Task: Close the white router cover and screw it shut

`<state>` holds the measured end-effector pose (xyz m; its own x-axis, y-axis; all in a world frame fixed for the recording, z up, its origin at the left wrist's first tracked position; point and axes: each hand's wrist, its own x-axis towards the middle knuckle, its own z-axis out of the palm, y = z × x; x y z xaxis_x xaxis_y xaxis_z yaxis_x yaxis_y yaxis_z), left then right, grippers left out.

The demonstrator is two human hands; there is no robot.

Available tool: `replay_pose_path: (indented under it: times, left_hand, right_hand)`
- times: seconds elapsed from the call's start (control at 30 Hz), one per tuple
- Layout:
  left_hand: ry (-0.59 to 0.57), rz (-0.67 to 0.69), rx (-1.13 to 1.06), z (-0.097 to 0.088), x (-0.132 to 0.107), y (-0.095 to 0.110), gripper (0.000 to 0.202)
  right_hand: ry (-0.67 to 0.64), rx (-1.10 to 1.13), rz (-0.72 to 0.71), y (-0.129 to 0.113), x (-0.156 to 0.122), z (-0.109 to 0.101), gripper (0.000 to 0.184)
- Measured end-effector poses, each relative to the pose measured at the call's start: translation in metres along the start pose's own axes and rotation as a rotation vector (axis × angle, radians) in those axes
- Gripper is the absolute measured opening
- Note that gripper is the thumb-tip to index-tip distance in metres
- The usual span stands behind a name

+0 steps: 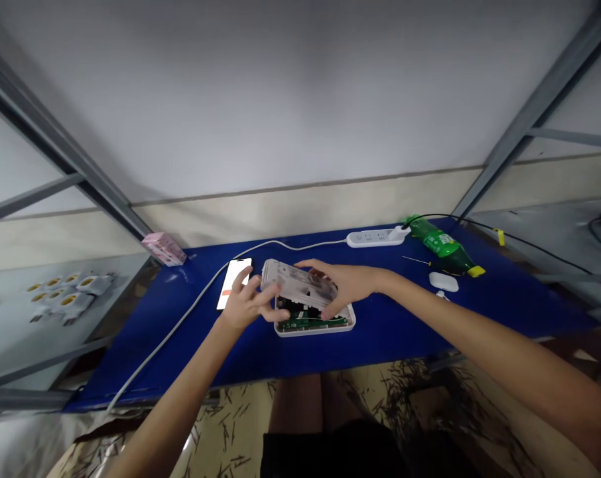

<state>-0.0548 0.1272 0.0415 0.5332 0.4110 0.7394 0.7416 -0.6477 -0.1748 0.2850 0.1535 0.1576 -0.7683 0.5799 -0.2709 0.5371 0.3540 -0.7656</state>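
Above a circuit board (308, 323), fingers of the left hand (248, 300) and right hand (344, 282) clamp a clear cover (296, 281), baring the board.

No text can be read anywhere in this view. The label on the green plastic bottle (442, 245) and the print on the pink box (164, 249) are too small and blurred, and so are the marks on the translucent plastic cover (298, 282). The phone screen (233, 283) shows only a pale field with a reddish bar, and the white power strip (375, 237) has no legible marking.
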Motion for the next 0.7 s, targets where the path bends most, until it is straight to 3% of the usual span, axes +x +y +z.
replay_pose_path:
  times: [0.07, 0.1, 0.17, 0.3, 0.4, 0.53, 0.7]
  left_hand:
    - [0.272, 0.009, 0.152, 0.004, -0.019, 0.004, 0.106]
    - [0.338, -0.036, 0.180, 0.004, -0.026, 0.009, 0.109]
    - [0.343, -0.190, 0.148, 0.000, -0.035, 0.023, 0.107]
    - [0.135, -0.559, -0.119, -0.007, -0.039, 0.052, 0.090]
    - [-0.009, -0.708, -0.285, -0.012, -0.035, 0.064, 0.066]
    - [-0.199, -0.727, -0.405, -0.024, -0.024, 0.066, 0.042]
    - [-0.330, -0.668, -0.511, -0.035, -0.012, 0.065, 0.046]
  right_hand:
    - [0.088, -0.080, -0.007, 0.001, -0.004, 0.003, 0.141]
    - [0.114, -0.112, -0.010, 0.003, -0.005, 0.005, 0.139]
    - [0.147, -0.172, -0.003, 0.008, -0.008, 0.012, 0.137]
    - [0.179, -0.275, -0.003, 0.019, -0.008, 0.032, 0.131]
    - [0.181, -0.348, 0.013, 0.022, -0.006, 0.043, 0.126]
    - [0.144, -0.407, 0.053, 0.018, -0.005, 0.046, 0.124]
    - [0.093, -0.475, 0.104, 0.014, -0.004, 0.045, 0.131]
